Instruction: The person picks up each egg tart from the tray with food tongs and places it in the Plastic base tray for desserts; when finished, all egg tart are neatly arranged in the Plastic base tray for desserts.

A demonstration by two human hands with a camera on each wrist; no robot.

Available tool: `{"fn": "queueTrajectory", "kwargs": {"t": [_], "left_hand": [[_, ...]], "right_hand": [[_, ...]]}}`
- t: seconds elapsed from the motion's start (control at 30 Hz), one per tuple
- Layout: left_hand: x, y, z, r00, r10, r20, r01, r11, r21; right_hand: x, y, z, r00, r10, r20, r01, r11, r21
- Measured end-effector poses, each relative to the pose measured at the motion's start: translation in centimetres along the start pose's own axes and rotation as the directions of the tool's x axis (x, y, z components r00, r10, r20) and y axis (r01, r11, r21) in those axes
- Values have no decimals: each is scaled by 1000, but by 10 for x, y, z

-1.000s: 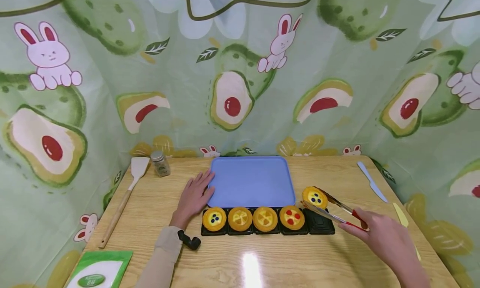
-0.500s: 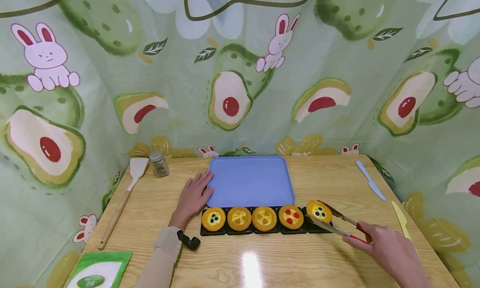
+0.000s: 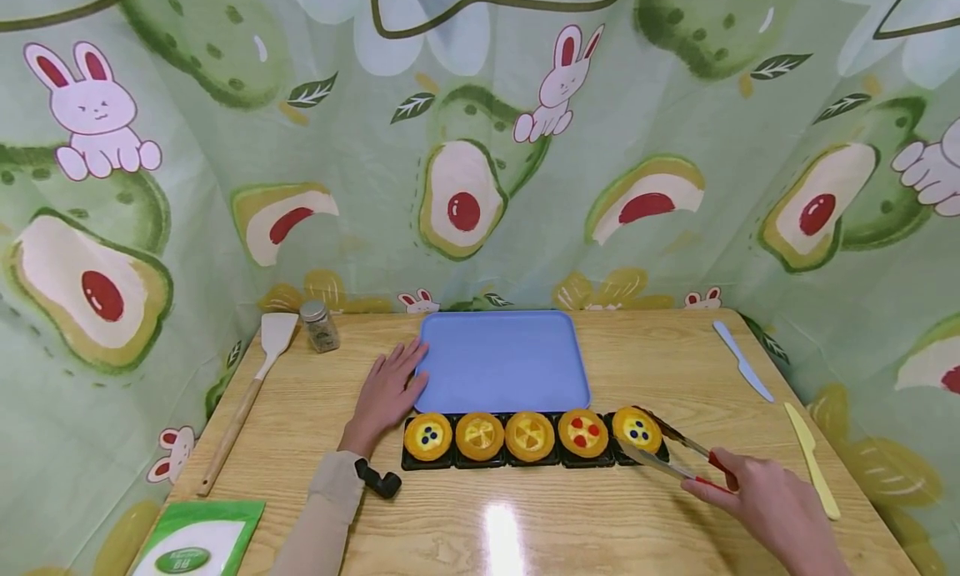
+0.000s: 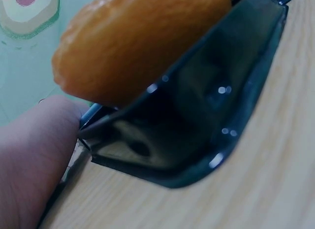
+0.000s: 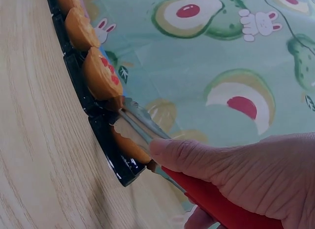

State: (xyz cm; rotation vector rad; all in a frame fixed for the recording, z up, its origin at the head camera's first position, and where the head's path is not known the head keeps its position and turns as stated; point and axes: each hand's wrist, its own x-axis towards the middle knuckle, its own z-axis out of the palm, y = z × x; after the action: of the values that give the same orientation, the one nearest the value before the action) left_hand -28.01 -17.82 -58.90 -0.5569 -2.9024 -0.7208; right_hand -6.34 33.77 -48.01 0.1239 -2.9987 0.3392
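My right hand (image 3: 772,497) grips red-handled metal tongs (image 5: 197,187). Their tips stand on both sides of a blueberry-topped egg tart (image 3: 637,428), which sits in the rightmost black compartment. To its left, several more tarts fill the row of black plastic trays (image 3: 480,466): a red-topped tart (image 3: 583,434), two with yellow wedges and a blueberry tart (image 3: 427,437) at the left end. My left hand (image 3: 390,393) lies with its fingers straight on the left edge of the blue tray (image 3: 502,363). In the left wrist view, a tart (image 4: 133,47) and its black compartment loom close beside the hand.
A white spatula (image 3: 255,393) with a wooden handle and a spice jar (image 3: 321,328) are at the left. A green and white packet (image 3: 198,543) lies front left. A blue knife (image 3: 742,361) and a yellow knife (image 3: 812,459) lie at the right.
The tongs have carried the blueberry tart slightly right and down, from behind the rightmost compartment into it. My left hand has stayed in place on the blue tray's edge.
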Motion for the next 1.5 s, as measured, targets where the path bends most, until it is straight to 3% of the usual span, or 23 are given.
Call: {"fn": "queueTrajectory", "kwargs": {"t": [0.23, 0.5, 0.73, 1.23, 1.5], "left_hand": [[-1, 1, 0, 999, 20, -35, -21, 1000, -6], [0, 1, -1, 1000, 2, -1, -2, 1000, 10], [2, 1, -3, 1000, 4, -5, -4, 1000, 11], [-2, 4, -3, 1000, -10, -1, 10, 1000, -12], [-2, 6, -4, 1000, 4, -20, -5, 1000, -13]], "right_hand": [[2, 1, -3, 998, 53, 40, -54, 998, 27], [4, 3, -15, 995, 102, 17, -103, 993, 54], [22, 3, -21, 992, 122, -20, -120, 987, 110], [66, 11, 14, 997, 67, -49, -57, 981, 184], [74, 26, 37, 989, 107, -98, -84, 974, 210]]}}
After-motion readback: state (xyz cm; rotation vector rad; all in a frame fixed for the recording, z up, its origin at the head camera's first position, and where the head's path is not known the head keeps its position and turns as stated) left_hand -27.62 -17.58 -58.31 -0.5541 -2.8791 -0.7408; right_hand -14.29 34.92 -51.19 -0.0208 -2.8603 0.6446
